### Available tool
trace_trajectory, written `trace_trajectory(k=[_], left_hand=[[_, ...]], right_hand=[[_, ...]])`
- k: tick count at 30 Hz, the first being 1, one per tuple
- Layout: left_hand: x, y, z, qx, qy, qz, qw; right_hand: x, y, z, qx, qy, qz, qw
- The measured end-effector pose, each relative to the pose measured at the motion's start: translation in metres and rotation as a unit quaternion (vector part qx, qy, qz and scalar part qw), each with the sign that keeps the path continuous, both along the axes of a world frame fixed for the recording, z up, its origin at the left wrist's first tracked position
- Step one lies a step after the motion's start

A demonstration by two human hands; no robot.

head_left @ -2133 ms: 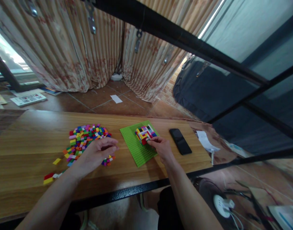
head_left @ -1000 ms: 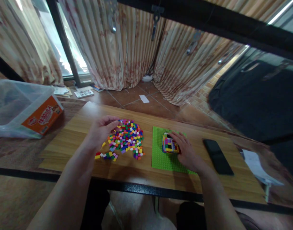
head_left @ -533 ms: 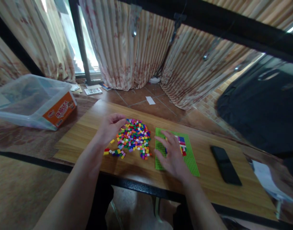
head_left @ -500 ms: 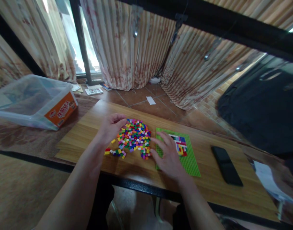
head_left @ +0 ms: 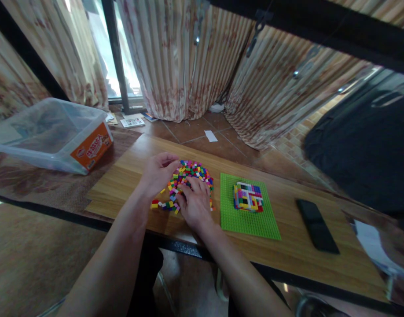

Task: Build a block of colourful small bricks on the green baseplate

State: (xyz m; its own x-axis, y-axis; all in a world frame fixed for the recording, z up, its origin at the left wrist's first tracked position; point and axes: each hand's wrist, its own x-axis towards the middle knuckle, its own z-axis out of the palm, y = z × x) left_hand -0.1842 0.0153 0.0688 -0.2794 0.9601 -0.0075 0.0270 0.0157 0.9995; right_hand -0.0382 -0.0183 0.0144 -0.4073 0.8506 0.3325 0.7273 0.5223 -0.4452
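Observation:
A heap of small many-coloured bricks (head_left: 193, 171) lies on the wooden table (head_left: 301, 244). My left hand (head_left: 157, 172) rests at the heap's left edge with its fingers curled over the bricks; what they hold is hidden. My right hand (head_left: 196, 202) lies flat on the heap's near side, fingers stretched out. To the right lies a green baseplate (head_left: 248, 220) bearing a square block of joined bricks (head_left: 248, 197), untouched by either hand.
A black phone (head_left: 317, 225) lies on the table right of the baseplate, with white paper (head_left: 373, 244) further right. A clear plastic bin with an orange label (head_left: 53, 134) stands at the left. Curtains and a tiled floor lie behind the table.
My right hand has left the brick block on the baseplate and moved left onto the loose heap. My left hand has stayed at the heap's left edge. The view has shifted.

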Motion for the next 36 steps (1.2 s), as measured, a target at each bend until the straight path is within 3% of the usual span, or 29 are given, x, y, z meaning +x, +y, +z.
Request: trace_trajectory(k=[3,7,13,16,26,31,36], left_hand=[[0.000,-0.001,-0.002,-0.003,0.004,-0.009,1.000],[-0.002,-0.003,-0.004,-0.013,0.021,-0.050,0.998],[0.011,-0.009,-0.001,0.013,0.039,-0.224,0.974],[0.025,-0.009,-0.002,0.032,0.048,-0.260,0.964],[0.055,-0.008,-0.020,0.073,0.130,-0.237,0.960],[0.061,-0.007,-0.022,0.061,0.155,-0.195,0.967],[0.072,-0.009,-0.027,0.026,0.085,-0.175,0.981]], right_hand=[[-0.006,0.003,-0.001,-0.007,0.014,-0.004,1.000],[0.003,0.008,0.011,-0.020,0.102,-0.026,0.994],[0.029,0.014,0.031,-0.080,0.278,-0.040,0.956],[0.040,0.014,0.033,-0.090,0.319,-0.056,0.942],[0.053,0.013,0.032,-0.102,0.379,-0.108,0.914],[0.056,0.012,0.032,-0.043,0.332,-0.118,0.935],[0.057,0.008,0.032,0.014,0.250,-0.126,0.960]])
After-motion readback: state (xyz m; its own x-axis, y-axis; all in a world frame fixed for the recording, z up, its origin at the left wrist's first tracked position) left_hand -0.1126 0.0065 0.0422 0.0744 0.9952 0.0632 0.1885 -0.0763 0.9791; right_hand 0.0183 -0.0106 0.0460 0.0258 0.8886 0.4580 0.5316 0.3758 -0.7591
